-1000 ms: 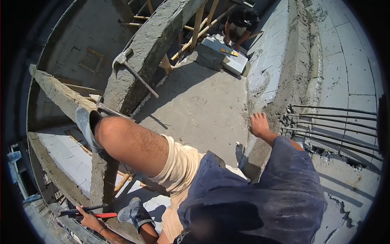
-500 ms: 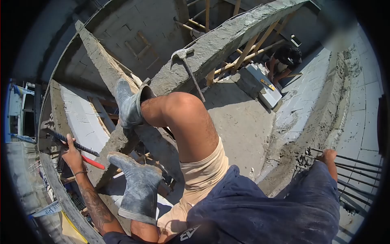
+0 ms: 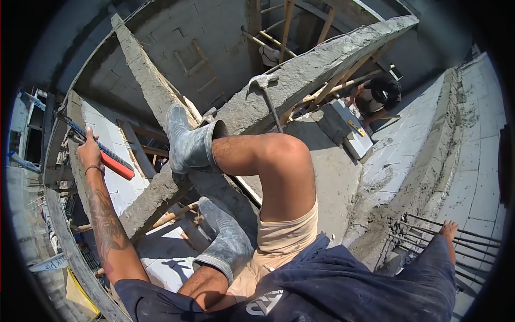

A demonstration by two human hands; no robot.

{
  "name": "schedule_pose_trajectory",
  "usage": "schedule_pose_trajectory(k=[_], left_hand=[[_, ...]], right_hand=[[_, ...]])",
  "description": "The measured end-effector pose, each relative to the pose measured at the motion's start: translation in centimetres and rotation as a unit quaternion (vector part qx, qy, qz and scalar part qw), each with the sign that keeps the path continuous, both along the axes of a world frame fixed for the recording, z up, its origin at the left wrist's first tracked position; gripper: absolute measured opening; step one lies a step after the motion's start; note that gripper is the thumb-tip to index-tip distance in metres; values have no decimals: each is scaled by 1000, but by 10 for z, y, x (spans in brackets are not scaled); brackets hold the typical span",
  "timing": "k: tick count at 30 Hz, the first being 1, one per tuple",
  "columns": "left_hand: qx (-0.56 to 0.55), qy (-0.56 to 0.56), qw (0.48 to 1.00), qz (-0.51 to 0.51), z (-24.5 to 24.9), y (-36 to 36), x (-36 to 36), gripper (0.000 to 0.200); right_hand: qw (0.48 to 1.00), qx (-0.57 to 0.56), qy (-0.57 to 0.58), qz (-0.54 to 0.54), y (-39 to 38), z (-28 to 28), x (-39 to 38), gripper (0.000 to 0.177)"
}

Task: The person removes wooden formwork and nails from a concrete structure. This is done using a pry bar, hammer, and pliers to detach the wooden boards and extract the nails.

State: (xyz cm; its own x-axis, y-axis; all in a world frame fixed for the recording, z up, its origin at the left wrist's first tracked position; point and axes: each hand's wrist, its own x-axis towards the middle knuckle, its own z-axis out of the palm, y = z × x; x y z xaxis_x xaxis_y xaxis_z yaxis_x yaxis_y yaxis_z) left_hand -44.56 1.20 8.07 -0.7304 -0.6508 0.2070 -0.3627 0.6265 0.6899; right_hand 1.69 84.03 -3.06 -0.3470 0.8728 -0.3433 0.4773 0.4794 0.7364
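Note:
My left hand point(image 3: 89, 154) is closed round a short, dark ribbed steel bar point(image 3: 115, 154) and a red-handled tool point(image 3: 119, 166), which lie side by side; the tool's far end is partly hidden by my fingers. Out to the other side, my right hand point(image 3: 449, 229) rests over several thin steel rods point(image 3: 475, 242) sticking out of the wall top, its fingers stretched out. A claw hammer point(image 3: 263, 82) lies on the concrete beam ahead, its handle hanging over the edge. My grey rubber boots point(image 3: 190, 142) are braced on and beside the concrete beams.
Another person point(image 3: 380, 92) works below by a pale block point(image 3: 357, 140) with a yellow level point(image 3: 355, 128) on it. Openings with bamboo poles point(image 3: 174, 214) lie between the concrete beams point(image 3: 147, 80). A curved rim point(image 3: 80, 257) runs along the left.
My left hand has risen with the bar and tool. My right hand has moved lower in view, its fingers stretching out over the rods. The lower boot has shifted right.

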Motion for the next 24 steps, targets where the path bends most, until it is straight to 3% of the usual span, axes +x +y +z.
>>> schedule_pose_trajectory(k=[3,9,14,19,24], left_hand=[[17,-61,998,24,45,18,-32,56],[-13,28,1000,5,68,61,-73,45],[60,54,992,-97,92,47,-107,46],[15,28,995,-98,141,55,-76,46],[-12,-6,998,-61,150,36,-70,47]], right_hand=[[1000,3,1,4,-5,6,-1,31],[998,31,-24,42,0,26,7,30],[997,56,-29,54,4,44,10,30],[996,61,-33,53,5,56,17,29],[993,82,-53,60,10,72,23,28]])
